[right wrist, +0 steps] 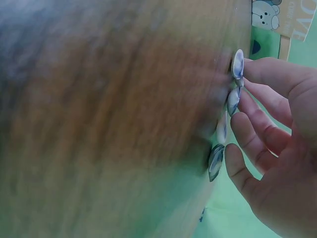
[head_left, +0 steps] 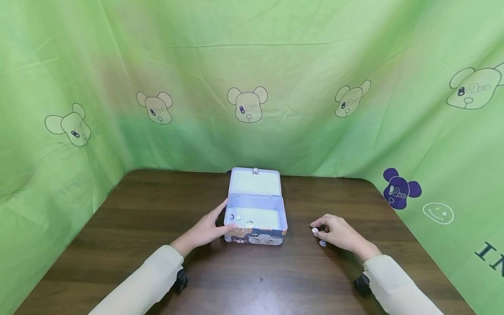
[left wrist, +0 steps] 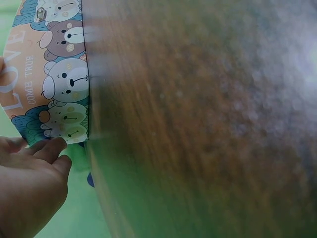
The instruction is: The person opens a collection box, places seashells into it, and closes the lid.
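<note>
A tin box [head_left: 275,237] with bears printed on its front stands on the table, its lid [head_left: 255,183] raised. My left hand [head_left: 202,229] grips the box's front left corner, thumb over the front rim and the other fingers along the side. A few small shells [head_left: 250,224] lie on the white floor inside. To the right of the box, my right hand [head_left: 337,232] is low over the table, pinching a pale shell [right wrist: 237,64] between thumb and forefinger. A darker shell [right wrist: 216,162] and other shells [right wrist: 234,100] lie close to its curled fingers.
The brown wooden table [head_left: 260,284] reaches back to a green cloth [head_left: 248,144] printed with bear heads, which also hangs at both sides. Dark straps with cameras [head_left: 180,281] sit at both wrists.
</note>
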`<state>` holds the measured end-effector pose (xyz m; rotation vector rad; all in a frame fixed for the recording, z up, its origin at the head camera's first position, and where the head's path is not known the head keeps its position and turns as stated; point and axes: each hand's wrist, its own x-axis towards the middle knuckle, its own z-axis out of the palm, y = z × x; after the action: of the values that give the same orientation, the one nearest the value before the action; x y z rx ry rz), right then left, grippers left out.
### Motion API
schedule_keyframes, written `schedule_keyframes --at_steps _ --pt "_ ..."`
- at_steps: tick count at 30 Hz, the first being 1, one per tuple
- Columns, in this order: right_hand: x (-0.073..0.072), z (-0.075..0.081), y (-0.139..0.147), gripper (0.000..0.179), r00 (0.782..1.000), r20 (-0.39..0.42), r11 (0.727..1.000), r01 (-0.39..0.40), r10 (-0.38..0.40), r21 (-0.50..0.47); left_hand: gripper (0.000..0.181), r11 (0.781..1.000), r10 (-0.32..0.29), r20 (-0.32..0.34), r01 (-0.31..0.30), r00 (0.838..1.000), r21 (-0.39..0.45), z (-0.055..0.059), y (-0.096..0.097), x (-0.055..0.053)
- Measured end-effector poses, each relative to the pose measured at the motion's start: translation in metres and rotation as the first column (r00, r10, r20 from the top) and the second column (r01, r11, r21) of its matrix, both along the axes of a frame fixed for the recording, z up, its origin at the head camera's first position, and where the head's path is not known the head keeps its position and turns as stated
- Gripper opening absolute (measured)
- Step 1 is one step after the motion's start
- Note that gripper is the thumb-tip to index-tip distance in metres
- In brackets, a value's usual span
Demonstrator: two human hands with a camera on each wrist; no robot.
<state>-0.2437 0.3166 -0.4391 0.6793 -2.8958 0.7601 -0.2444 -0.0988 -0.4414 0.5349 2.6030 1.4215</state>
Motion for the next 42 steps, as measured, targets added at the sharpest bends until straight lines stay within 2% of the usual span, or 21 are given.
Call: schedule_keyframes --at_steps 8,20,30,42 --pt "0.002 0.0 -0.001 0.015 1.0 0.019 1.0 -0.001 0.002 -0.027 0.092 1.0 0.0 0.006 0.0 1.0 -0.001 0.0 0.0 0.0" --pt "0.002 0.005 0.001 0.015 1.0 -0.022 1.0 -0.007 0.007 -0.008 0.092 1.0 -0.004 0.009 0.004 1.0 -0.002 0.001 0.0 0.001" --pt "0.004 0.021 -0.004 0.02 1.0 -0.022 0.999 -0.012 0.011 -0.048 0.094 1.0 -0.003 0.014 0.003 1.0 -0.002 0.0 -0.001 0.001" --pt "0.002 0.045 -0.019 0.018 0.99 -0.127 0.998 -0.066 0.064 -0.012 0.091 1.0 -0.005 0.013 0.005 1.0 0.009 0.001 0.0 0.001"
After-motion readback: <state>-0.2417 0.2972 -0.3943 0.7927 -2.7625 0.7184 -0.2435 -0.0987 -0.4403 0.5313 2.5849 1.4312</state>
